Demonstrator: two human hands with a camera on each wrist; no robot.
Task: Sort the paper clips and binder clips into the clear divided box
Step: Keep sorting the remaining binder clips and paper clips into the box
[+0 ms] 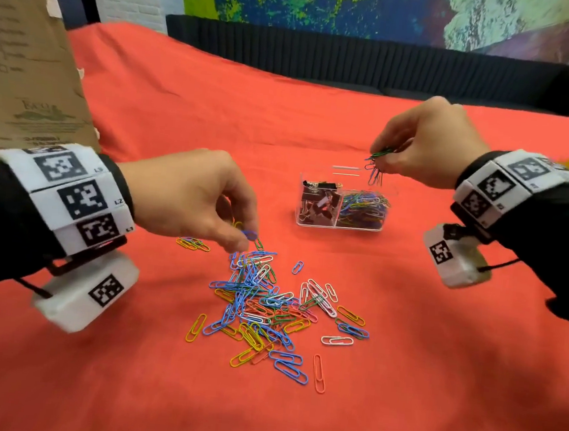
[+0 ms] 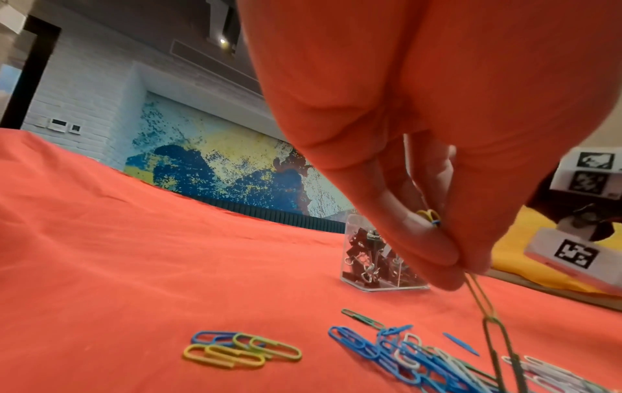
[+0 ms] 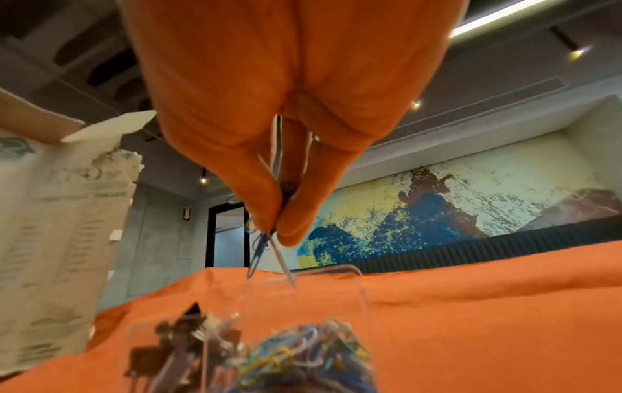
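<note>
A clear divided box (image 1: 339,224) stands on the red cloth, black binder clips (image 1: 317,201) in its left compartment and coloured paper clips (image 1: 364,207) in its right. My right hand (image 1: 382,160) hovers just above the right compartment, pinching a small bunch of paper clips (image 3: 259,250) that dangle over the box (image 3: 365,300). My left hand (image 1: 248,239) pinches a few paper clips (image 2: 484,308) at the far edge of the loose pile (image 1: 268,310); linked clips hang from its fingertips (image 2: 447,266) down to the pile (image 2: 403,356).
A tall brown cardboard sheet (image 1: 25,55) stands at the far left. A small group of yellow and green clips (image 1: 193,243) lies apart, left of the pile. A dark bench (image 1: 392,63) runs behind the table. A yellow cloth (image 2: 525,255) lies at the right.
</note>
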